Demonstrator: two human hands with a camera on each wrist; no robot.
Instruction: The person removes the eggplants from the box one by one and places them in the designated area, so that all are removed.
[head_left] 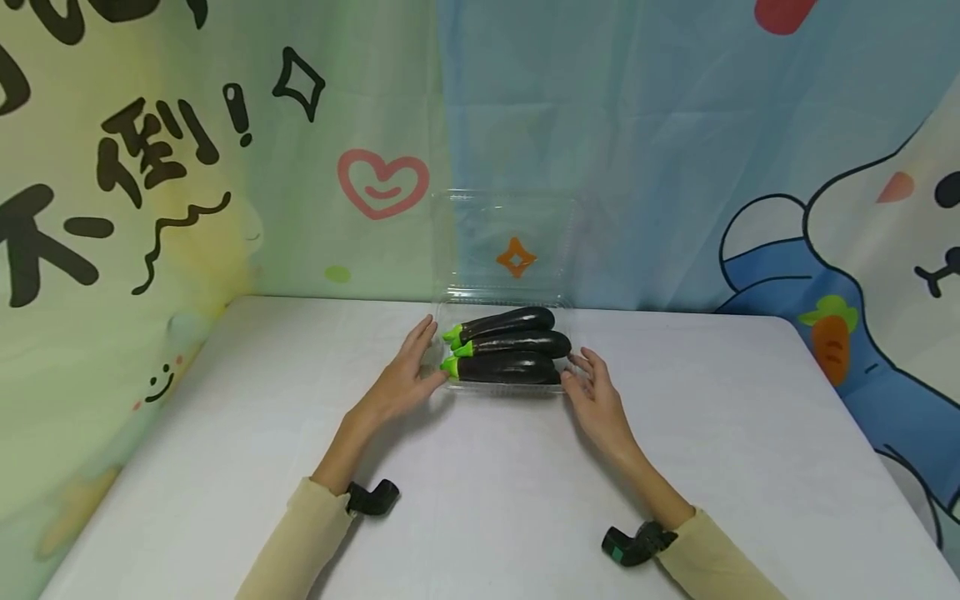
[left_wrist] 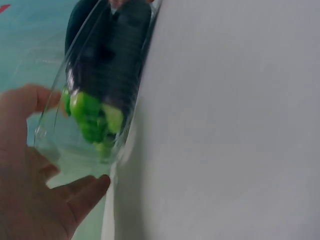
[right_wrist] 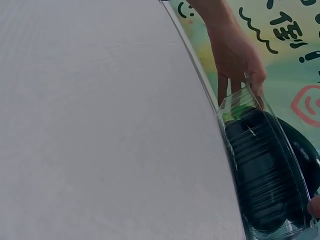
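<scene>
Three dark purple eggplants (head_left: 507, 367) with green stem ends lie side by side in a clear plastic clamshell box (head_left: 495, 389). The box's see-through lid (head_left: 504, 242) stands raised at the back. At the box's left side is my left hand (head_left: 401, 379), fingers extended along the wall and thumb at the near rim. My right hand (head_left: 600, 406) is at the opposite side, thumb by the near right corner and fingers loosely bent. In the right wrist view, the ribbed box wall (right_wrist: 260, 165) shows the eggplants through it, and only a thumb tip of the right hand appears.
The box stands near the back edge of a white-covered table (head_left: 480, 500). Behind it hangs a printed cloth (head_left: 637, 150) with cartoon figures. A black wrist device (head_left: 375, 498) sits on the left wrist, another (head_left: 636, 543) on the right.
</scene>
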